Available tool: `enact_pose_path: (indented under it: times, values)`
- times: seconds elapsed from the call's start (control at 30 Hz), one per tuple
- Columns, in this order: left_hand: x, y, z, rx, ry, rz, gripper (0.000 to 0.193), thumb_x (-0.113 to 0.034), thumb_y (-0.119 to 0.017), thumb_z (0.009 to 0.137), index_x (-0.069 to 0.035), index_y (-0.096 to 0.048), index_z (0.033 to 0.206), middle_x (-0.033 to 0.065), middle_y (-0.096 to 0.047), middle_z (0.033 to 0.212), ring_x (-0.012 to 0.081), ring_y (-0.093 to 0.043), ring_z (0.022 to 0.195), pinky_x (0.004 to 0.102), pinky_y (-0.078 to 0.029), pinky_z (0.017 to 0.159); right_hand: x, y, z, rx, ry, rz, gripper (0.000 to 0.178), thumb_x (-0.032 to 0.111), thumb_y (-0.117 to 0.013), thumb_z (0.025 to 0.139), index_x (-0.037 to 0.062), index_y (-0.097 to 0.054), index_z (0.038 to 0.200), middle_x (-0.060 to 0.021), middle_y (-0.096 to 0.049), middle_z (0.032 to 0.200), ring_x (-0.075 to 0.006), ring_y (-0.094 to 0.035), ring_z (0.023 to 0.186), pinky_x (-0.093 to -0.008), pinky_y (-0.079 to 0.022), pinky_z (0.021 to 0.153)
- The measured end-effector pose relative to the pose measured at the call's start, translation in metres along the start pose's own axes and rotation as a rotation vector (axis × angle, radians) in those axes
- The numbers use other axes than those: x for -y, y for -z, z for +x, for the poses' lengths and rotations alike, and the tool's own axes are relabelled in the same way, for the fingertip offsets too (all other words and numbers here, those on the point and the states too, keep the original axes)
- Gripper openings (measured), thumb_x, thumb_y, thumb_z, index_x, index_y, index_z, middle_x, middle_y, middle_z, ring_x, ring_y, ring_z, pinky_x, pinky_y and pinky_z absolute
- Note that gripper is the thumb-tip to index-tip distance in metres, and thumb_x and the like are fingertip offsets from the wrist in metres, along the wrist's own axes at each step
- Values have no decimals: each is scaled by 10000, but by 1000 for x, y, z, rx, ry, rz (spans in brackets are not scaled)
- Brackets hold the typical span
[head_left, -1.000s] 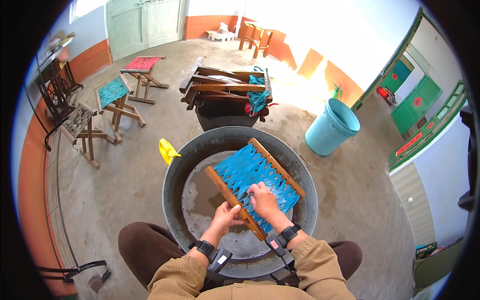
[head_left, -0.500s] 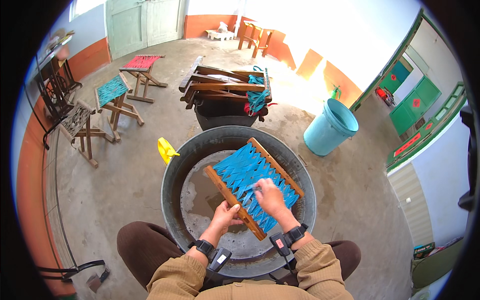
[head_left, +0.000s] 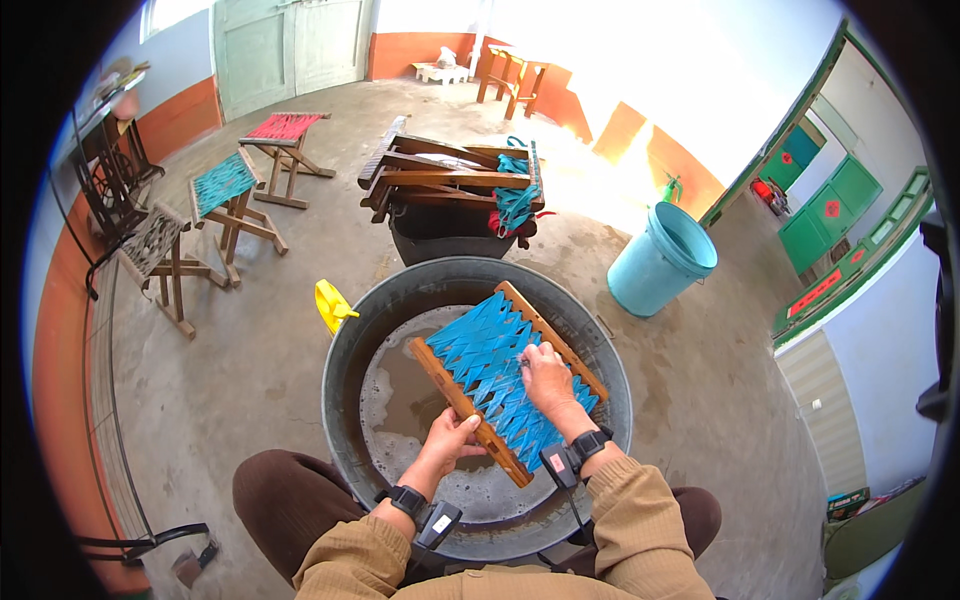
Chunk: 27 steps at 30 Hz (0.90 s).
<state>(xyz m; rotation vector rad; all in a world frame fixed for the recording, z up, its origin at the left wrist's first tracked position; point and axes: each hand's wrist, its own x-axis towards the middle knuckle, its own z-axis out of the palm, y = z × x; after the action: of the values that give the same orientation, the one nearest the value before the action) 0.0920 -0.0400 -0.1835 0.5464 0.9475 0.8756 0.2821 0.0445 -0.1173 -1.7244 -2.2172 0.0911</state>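
Note:
A folding-stool seat (head_left: 472,345) of blue woven straps between two brown wooden rails is held tilted over a large round metal tub (head_left: 345,400). My left hand (head_left: 447,440) is closed on the near-left rail, thumb on top and fingers beneath. On the blue straps, right of the middle, rests my right hand (head_left: 548,382), its fingers pinched round a small grey wad (head_left: 524,361), mostly hidden by them. Brownish, sudsy water (head_left: 405,400) lies in the tub. Any legs under the seat are out of sight.
Beyond the tub, wooden folding frames (head_left: 450,175) lie across a black bucket (head_left: 445,235). A yellow plastic thing (head_left: 332,305) hangs at the tub's left rim. A light-blue bucket (head_left: 645,270) stands to the right, several folding stools (head_left: 222,185) to the left.
My right hand has slid a little up and to the right across the blue straps, carrying the grey wad. My left hand keeps its hold, and the seat has hardly moved.

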Motion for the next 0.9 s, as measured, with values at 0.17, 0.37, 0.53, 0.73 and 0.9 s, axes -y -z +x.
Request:
enact_pose_path:
  times: [0.17,0.37,0.53,0.73,0.9]
  values:
    - [-1,1,1,-3,-8,5,350,-203,-598,992,-29,-457,1261,103,-610,1138,227,-685,932,423,-626,778,47,-25,-15,52,294,193,186,85,-648,835,120,-580,1004,-123,-552,985,-351,-600,946,-443,-548,781]
    - [-4,-3,-3,6,-14,-6,354,-188,-586,995,-27,-446,1278,105,-607,1139,219,-682,908,413,-632,753,4,-16,1,-14,118,-177,116,65,-594,865,113,-575,968,-117,-556,971,-339,-615,891,-450,-567,712]
    - [-1,-1,0,13,0,-1,359,-218,-607,991,-44,-457,1267,101,-608,1168,233,-689,966,422,-622,797,31,-28,-2,-116,203,106,149,91,-620,867,108,-561,1003,-125,-555,995,-338,-607,948,-445,-561,751]
    - [3,1,3,7,-2,-26,377,-181,-589,995,-26,-428,1299,116,-602,1162,223,-685,897,405,-636,731,20,-36,1,18,193,-158,134,81,-604,865,120,-571,989,-118,-555,969,-326,-622,911,-424,-581,702]
    - [4,1,4,5,-3,-31,370,-173,-588,995,-30,-428,1296,113,-608,1153,222,-686,892,399,-633,727,-1,-13,17,-36,50,-81,133,83,-596,883,115,-586,1012,-128,-570,1005,-345,-620,935,-453,-566,753]
